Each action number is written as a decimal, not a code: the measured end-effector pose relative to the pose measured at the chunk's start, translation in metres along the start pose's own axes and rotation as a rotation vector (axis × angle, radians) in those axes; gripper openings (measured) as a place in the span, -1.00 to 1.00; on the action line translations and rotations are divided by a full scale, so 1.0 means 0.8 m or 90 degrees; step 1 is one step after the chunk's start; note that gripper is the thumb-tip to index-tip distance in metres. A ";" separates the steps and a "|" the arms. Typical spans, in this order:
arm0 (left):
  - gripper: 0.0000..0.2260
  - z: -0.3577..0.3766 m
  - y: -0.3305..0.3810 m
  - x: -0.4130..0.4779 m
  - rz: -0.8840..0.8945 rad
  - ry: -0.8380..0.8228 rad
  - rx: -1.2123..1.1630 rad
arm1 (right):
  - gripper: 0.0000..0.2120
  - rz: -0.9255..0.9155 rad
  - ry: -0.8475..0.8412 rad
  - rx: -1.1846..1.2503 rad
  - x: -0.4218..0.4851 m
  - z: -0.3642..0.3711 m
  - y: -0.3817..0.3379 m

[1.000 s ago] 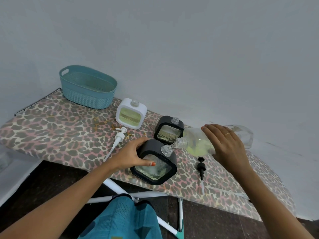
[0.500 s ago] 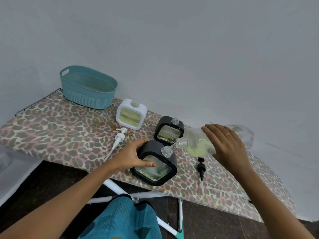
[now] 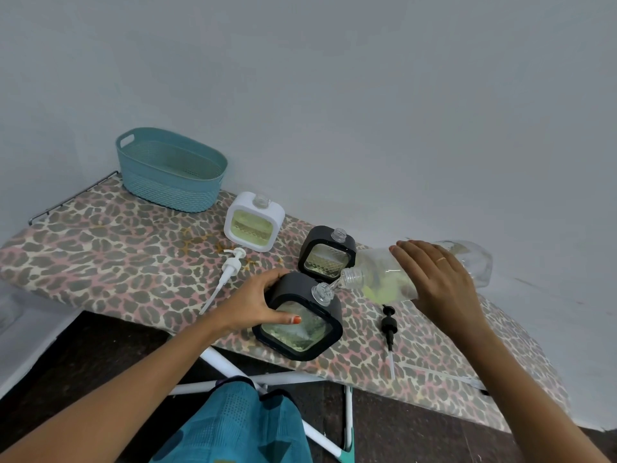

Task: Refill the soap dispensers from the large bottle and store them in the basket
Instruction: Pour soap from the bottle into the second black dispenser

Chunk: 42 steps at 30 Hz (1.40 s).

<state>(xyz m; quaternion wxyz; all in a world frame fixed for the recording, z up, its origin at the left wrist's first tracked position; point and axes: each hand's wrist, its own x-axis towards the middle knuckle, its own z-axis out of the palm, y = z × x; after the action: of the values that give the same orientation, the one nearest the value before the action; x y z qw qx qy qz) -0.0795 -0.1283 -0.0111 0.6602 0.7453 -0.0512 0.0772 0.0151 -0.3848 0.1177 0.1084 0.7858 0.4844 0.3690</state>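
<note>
A teal basket (image 3: 167, 192) stands at the far left end of the leopard-print ironing board (image 3: 100, 255), against the wall; nothing shows inside it. To its right a white dispenser (image 3: 254, 222) stands upright with its neck uncapped and yellow-green soap visible behind its window; a white pump (image 3: 230, 266) lies on the board just in front of it, tube pointing toward the near edge. The left hand (image 3: 257, 302) grips the near black dispenser (image 3: 310, 335) at the board's front edge, fingers curled over the left side and thumb pressed on the window; the dispenser is tilted, its open neck turned up and to the right. A second black dispenser (image 3: 327, 253) stands uncapped just behind it. The large bottle (image 3: 377, 272) is held almost horizontal, its mouth touching or just above the near dispenser's neck; yellow-green soap pools in its lower side. A black pump (image 3: 389, 324) lies on the board below the bottle. The right hand (image 3: 440, 285) wraps over the bottle's body, fingers curved round it.
</note>
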 end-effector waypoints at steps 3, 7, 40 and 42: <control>-0.47 0.001 0.000 0.000 0.002 0.000 0.003 | -0.46 -0.005 0.004 -0.001 -0.001 0.000 0.001; -0.48 0.001 0.000 0.000 0.000 -0.002 0.001 | -0.47 -0.011 0.014 -0.003 0.000 0.000 0.002; -0.47 0.006 -0.001 -0.002 -0.021 0.004 -0.011 | -0.50 -0.064 0.039 -0.031 0.000 0.000 0.004; -0.48 0.007 0.000 -0.003 -0.020 0.003 -0.012 | -0.52 -0.073 0.046 -0.031 0.001 0.000 0.004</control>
<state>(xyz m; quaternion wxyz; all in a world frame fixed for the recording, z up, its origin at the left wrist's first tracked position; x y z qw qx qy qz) -0.0818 -0.1339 -0.0121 0.6684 0.7397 -0.0385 0.0680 0.0172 -0.3858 0.1197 0.1313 0.7400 0.5231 0.4020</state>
